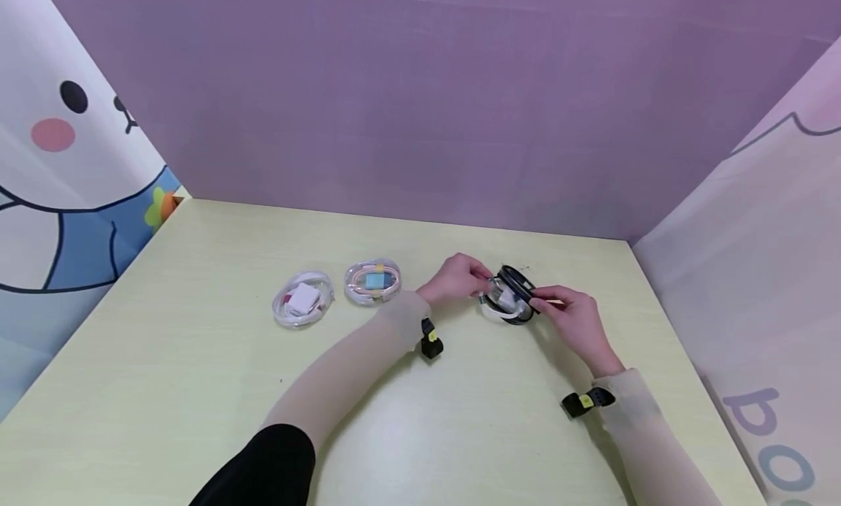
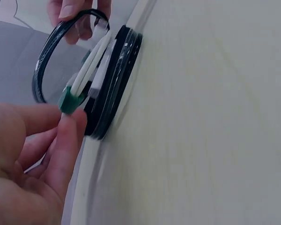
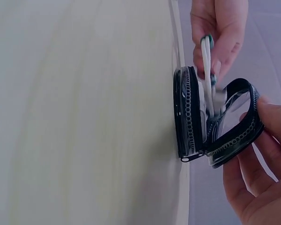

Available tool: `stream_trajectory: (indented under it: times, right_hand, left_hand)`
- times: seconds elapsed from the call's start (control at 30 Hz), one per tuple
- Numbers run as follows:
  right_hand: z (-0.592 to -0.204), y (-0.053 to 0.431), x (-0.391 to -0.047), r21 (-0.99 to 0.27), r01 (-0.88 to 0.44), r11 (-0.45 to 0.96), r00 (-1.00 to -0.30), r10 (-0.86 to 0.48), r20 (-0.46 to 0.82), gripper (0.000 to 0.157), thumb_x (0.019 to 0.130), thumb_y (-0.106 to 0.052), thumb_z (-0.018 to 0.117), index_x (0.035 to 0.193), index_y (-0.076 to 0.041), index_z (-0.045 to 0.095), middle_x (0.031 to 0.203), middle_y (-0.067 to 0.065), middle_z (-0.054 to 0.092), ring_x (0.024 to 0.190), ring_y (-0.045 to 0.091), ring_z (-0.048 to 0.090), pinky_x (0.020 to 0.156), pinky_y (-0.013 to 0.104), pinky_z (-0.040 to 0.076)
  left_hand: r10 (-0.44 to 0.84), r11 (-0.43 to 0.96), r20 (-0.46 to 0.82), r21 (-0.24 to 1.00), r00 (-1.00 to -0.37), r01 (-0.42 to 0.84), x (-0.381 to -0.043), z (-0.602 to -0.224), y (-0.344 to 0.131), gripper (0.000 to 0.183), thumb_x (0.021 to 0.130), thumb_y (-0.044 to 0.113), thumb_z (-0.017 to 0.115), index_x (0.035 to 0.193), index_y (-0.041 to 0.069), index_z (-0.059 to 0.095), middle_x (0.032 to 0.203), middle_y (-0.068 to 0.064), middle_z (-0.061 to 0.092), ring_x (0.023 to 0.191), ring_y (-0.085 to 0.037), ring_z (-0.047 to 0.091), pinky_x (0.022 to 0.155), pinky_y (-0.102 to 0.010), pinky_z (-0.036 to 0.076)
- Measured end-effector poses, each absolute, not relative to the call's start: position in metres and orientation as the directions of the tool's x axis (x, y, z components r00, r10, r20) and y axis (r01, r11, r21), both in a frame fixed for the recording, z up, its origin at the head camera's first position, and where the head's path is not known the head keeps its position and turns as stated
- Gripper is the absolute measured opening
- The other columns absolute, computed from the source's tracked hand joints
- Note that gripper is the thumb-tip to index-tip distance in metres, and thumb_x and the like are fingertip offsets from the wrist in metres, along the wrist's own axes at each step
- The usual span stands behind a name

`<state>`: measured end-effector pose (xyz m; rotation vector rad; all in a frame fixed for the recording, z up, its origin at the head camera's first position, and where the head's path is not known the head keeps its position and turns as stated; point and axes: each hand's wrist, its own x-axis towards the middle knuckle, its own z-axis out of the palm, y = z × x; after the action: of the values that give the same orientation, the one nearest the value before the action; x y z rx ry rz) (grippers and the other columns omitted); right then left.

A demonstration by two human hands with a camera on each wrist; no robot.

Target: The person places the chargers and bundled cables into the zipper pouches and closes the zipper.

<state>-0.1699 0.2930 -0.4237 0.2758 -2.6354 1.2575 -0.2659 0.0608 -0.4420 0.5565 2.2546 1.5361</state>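
A small round case [image 3: 189, 112] with clear sides and black zippered edging stands unzipped on the table, its lid [image 3: 236, 140] swung up. My right hand [image 1: 573, 320] grips the lid's rim between thumb and fingers. From the other side, my left hand [image 1: 455, 280] pinches a folded white cable [image 2: 89, 65] at a green band [image 2: 70, 100] around its end. The cable's lower part sits between the lid and the base. What else lies inside the case is blurred in the right wrist view.
Left of the hands lie two more round clear pouches on the pale table [image 1: 197, 360]: one holds a coiled white cable and a white block [image 1: 303, 299], the other a pinkish cable and a blue piece [image 1: 374, 281]. A purple cloth [image 1: 420, 112] hangs behind the table.
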Motion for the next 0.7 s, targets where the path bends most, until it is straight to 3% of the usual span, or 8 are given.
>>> stream_trajectory:
  times: [0.3,0.43,0.57,0.7]
  right_hand:
    - [-0.425,0.292,-0.17,-0.751,-0.247,0.612,-0.963,-0.066,0.262,0.017,0.089,-0.006,0.074,0.105,0.001,0.075,0.1,0.016,0.073,0.084,-0.003,0.064,0.069,0.014,0.053]
    - [-0.426,0.293,-0.171,-0.744,-0.248,0.621,-0.962,-0.069,0.264,0.018,0.091,-0.01,0.074,0.106,-0.001,0.075,0.101,0.015,0.073,0.086,-0.001,0.065,0.07,0.014,0.052]
    - [-0.425,0.294,-0.171,-0.731,-0.238,0.64,-0.963,-0.058,0.263,0.019,0.091,-0.013,0.074,0.107,-0.002,0.076,0.101,0.013,0.074,0.088,0.001,0.064,0.069,0.014,0.051]
    - [-0.426,0.295,-0.172,-0.735,-0.228,0.638,-0.965,-0.05,0.256,0.02,0.091,-0.015,0.075,0.107,-0.003,0.076,0.101,0.012,0.074,0.088,0.001,0.064,0.068,0.014,0.05]
  left_hand:
    - [0.358,0.34,-0.012,0.933,-0.934,0.119,-0.259,-0.445,0.077,0.016,0.086,0.014,0.079,0.099,0.007,0.072,0.084,0.002,0.069,0.072,-0.01,0.065,0.068,-0.021,0.051]
    - [0.392,0.36,0.0,0.92,-0.92,0.154,-0.256,-0.442,0.075,0.019,0.085,0.02,0.081,0.099,0.011,0.073,0.09,0.006,0.07,0.083,-0.008,0.065,0.074,-0.022,0.051]
    - [0.473,0.363,-0.027,0.917,-0.881,0.167,-0.254,-0.44,0.069,0.035,0.082,0.024,0.084,0.112,0.01,0.071,0.105,0.001,0.071,0.096,-0.011,0.066,0.079,-0.022,0.052]
    - [0.549,0.373,-0.023,0.902,-0.835,0.22,-0.255,-0.438,0.064,0.051,0.077,0.013,0.087,0.123,0.005,0.067,0.121,-0.006,0.069,0.109,-0.016,0.066,0.088,-0.02,0.05]
